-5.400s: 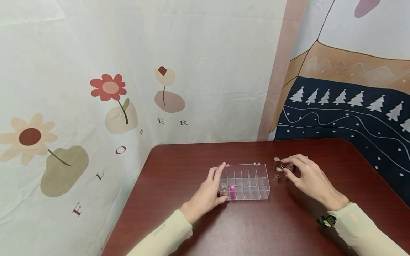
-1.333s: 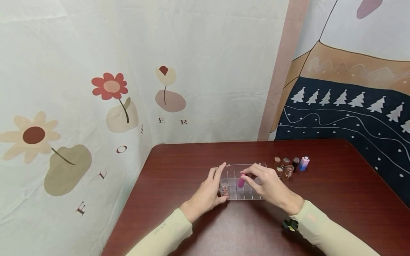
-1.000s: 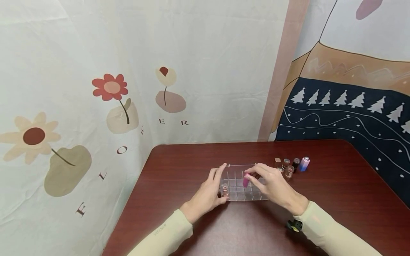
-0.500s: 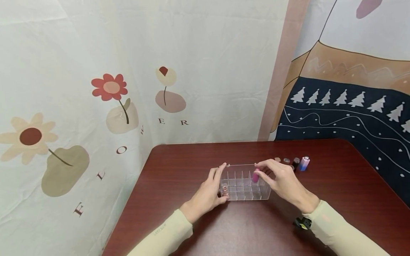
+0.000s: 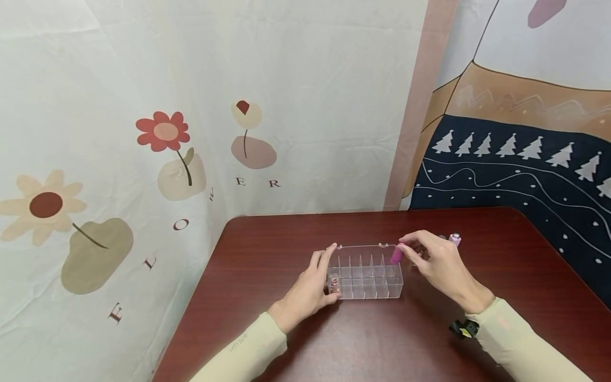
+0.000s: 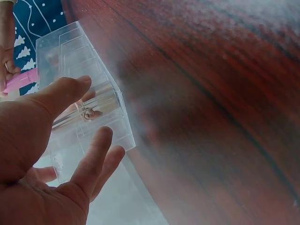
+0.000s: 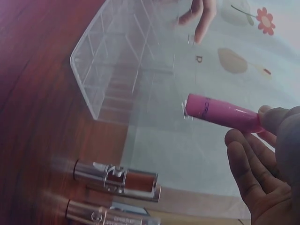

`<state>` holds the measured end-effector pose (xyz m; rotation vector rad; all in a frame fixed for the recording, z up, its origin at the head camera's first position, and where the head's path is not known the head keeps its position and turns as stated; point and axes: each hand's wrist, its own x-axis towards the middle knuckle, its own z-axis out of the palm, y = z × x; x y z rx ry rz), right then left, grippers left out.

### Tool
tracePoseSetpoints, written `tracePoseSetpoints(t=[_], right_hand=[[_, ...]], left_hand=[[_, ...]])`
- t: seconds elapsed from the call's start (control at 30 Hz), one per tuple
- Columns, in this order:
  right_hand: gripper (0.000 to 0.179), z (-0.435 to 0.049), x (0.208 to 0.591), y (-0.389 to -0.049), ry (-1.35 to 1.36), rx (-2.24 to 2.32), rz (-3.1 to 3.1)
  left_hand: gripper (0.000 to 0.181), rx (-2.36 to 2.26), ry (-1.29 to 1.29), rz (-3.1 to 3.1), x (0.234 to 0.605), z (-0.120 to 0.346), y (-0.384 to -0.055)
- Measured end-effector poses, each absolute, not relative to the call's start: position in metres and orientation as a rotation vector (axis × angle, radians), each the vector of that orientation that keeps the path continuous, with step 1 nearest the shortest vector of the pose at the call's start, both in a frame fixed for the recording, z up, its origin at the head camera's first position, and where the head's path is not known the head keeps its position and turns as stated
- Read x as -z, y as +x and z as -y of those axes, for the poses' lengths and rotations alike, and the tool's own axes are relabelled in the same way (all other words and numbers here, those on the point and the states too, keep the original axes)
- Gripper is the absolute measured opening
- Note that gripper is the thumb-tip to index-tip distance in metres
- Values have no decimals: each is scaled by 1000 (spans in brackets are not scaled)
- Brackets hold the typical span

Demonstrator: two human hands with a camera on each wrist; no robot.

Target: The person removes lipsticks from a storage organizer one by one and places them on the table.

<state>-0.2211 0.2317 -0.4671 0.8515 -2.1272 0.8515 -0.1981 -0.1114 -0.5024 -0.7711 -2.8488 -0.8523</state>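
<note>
My right hand (image 5: 441, 265) pinches a pink lipstick (image 5: 396, 253) by one end, between thumb and fingertips. The tube is raised and tilted above the back right corner of a clear divided box (image 5: 369, 289). In the right wrist view the pink lipstick (image 7: 222, 114) shows small dark print near its far end. My left hand (image 5: 305, 286) holds the box by its left end, thumb at the front, fingers along the side and back. A clear-cased lipstick (image 5: 334, 284) stands in the box's front left compartment, also seen beside the left hand (image 6: 56, 140) in the left wrist view.
Behind my right hand, several lipsticks stand on the dark red table (image 5: 363, 345), mostly hidden in the head view; a pink-topped one (image 5: 455, 239) shows. Clear-and-brown lipstick tubes (image 7: 117, 178) appear in the right wrist view. Printed cloth (image 5: 324, 106) hangs behind the table.
The pink lipstick, earlier standing in the box's front row, is out of its compartment. My right hand has carried it rightward across the box to the back right corner. The left hand stays put.
</note>
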Motion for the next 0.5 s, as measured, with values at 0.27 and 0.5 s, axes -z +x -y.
tracePoseSetpoints(t=[0.27, 0.5], right_hand=[[40, -245, 462, -222, 735, -809, 2116], [47, -260, 457, -223, 668, -785, 2134]], left_hand=[[123, 861, -780, 2843, 502, 112, -197], [123, 864, -770, 2847, 503, 112, -197]])
